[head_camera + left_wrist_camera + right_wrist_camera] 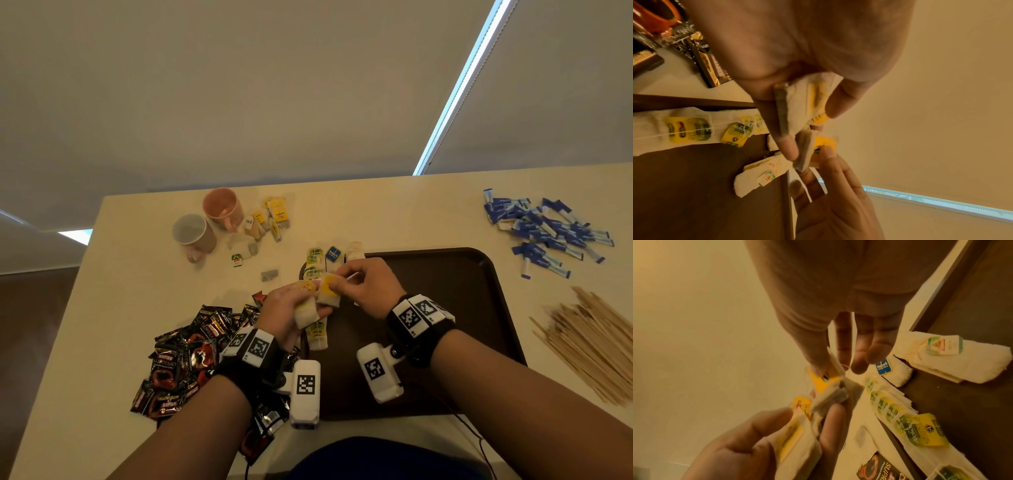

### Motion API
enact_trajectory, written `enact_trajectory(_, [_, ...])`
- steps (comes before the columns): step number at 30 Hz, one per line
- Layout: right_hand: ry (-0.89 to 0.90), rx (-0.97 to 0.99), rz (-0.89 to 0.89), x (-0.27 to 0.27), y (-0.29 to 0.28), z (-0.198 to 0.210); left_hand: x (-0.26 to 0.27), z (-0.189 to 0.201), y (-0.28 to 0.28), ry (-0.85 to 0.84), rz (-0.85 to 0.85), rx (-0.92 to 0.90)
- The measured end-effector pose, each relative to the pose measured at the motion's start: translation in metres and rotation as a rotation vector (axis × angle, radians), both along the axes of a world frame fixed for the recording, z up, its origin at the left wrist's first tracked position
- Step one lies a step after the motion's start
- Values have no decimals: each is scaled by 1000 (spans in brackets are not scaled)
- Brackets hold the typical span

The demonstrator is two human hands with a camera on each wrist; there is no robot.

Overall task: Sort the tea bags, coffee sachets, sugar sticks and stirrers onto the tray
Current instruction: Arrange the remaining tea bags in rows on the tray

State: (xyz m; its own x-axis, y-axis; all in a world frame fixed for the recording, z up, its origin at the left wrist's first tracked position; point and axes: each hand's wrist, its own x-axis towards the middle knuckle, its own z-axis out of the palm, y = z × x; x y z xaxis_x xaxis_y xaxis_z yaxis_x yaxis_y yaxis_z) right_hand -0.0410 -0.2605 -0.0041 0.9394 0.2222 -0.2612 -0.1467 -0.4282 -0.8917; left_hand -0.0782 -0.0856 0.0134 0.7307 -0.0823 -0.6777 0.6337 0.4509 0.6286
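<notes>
- Tea bags, loose group (270, 219): far side of the cream table (394, 212), just right of the two mugs.
- Coffee sachets (185, 356): black-and-red heap, near left of the table, beside the left wrist.
- Grey mug (193, 234) and pink mug (222, 207): on their sides, far left, touching each other.
- Left hand (286, 313): fingers and thumb curled round a yellow-tagged tea bag (306, 310), raised over the tray's left edge.
- Tea bags, sorted row (317, 263): green-yellow tags and one blue tag, along the left edge of the brown tray (462, 308).
- Right hand (368, 284): thumb and forefinger pinch a second yellow-tagged bag (329, 291), touching the left hand's bag.
- Sugar sticks (544, 231): blue-and-white pile, far right, off the tray.
- Wooden stirrers (589, 342): bundle at the near right, off the tray.
</notes>
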Motion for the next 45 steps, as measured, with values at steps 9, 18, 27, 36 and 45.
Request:
enact_trajectory(9, [65,14,262,-6,1,36,-6,5,7,-81,-97,155])
enact_trajectory(18, [-61,-34,191,-10,18,47,-4,11,3,-62,-53,29])
enact_trajectory(27, [-83,-54,72,-5,17,41,-6,15,3,-80,-84,-49])
enact_trajectory(36, [158,-105,-53,-4,3,23,-5,16,0,-64,-119,-4])
enact_trajectory(45, [111,-10,-82,-3,-6,39,1,12,6,-10,56,102])
